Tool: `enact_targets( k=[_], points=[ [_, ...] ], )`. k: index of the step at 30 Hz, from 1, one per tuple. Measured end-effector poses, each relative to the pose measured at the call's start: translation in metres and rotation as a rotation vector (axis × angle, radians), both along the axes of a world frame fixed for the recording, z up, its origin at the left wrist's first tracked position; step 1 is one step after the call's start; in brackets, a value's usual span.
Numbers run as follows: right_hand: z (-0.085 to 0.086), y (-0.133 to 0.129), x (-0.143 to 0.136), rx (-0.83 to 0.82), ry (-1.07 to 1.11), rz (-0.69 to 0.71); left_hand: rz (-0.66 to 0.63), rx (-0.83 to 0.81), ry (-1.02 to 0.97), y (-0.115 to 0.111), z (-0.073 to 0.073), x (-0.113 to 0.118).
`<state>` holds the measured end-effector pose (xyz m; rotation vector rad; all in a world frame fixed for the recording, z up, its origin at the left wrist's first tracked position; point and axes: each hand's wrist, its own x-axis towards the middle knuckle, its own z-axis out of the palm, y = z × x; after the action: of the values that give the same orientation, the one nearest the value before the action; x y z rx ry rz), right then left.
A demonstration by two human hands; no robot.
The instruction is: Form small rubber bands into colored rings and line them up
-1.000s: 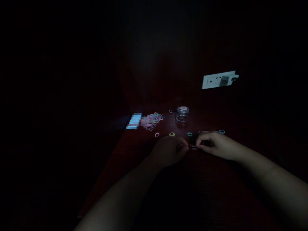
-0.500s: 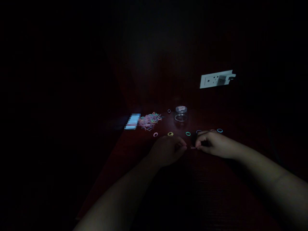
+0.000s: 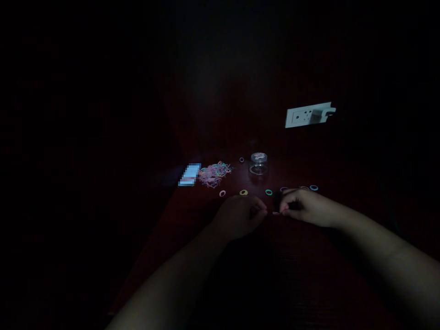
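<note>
In the head view my right hand (image 3: 302,206) pinches a small pink elastic band (image 3: 276,212) between thumb and forefinger; its loop sticks out to the left. My left hand (image 3: 242,214) is closed in a pinch just across from it, fingertips a short gap from the band. Whether it grips anything is too dark to tell. Beyond the hands lie a pink band (image 3: 222,193), a yellow band (image 3: 244,192), a green band (image 3: 268,192) and a blue band (image 3: 314,188). Two more are partly covered by my right hand.
A tangled pile of coloured elastic bands (image 3: 215,174) lies beside a lit, blurred phone screen (image 3: 189,174). Behind stand a clear lidded jar (image 3: 258,165) and a lone small band (image 3: 241,160). A wall socket (image 3: 308,115) holds a plug. The surroundings are very dark.
Both hands stay almost in place. The pink band's loop at my right fingertips looks flatter and changed in shape. The whole view has shifted slightly.
</note>
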<state>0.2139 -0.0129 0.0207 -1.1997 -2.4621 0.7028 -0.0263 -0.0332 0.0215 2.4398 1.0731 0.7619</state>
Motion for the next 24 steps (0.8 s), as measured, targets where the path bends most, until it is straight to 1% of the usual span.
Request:
enact_targets(
  k=[9, 17, 24],
  points=[
    [-0.0043, 0.0020, 0.0009, 0.050, -0.047, -0.025, 0.012, -0.027, 0.012, -0.0011, 0.0005, 0.0001],
    [-0.0022, -0.0025, -0.0023, 0.124, -0.059, -0.039, 0.009, -0.023, 0.023, -0.0001, 0.0009, -0.0006],
    [-0.0052, -0.0010, -0.0054, 0.079, -0.074, -0.031, 0.014, -0.029, 0.013, -0.0009, 0.0014, 0.0004]
  ],
)
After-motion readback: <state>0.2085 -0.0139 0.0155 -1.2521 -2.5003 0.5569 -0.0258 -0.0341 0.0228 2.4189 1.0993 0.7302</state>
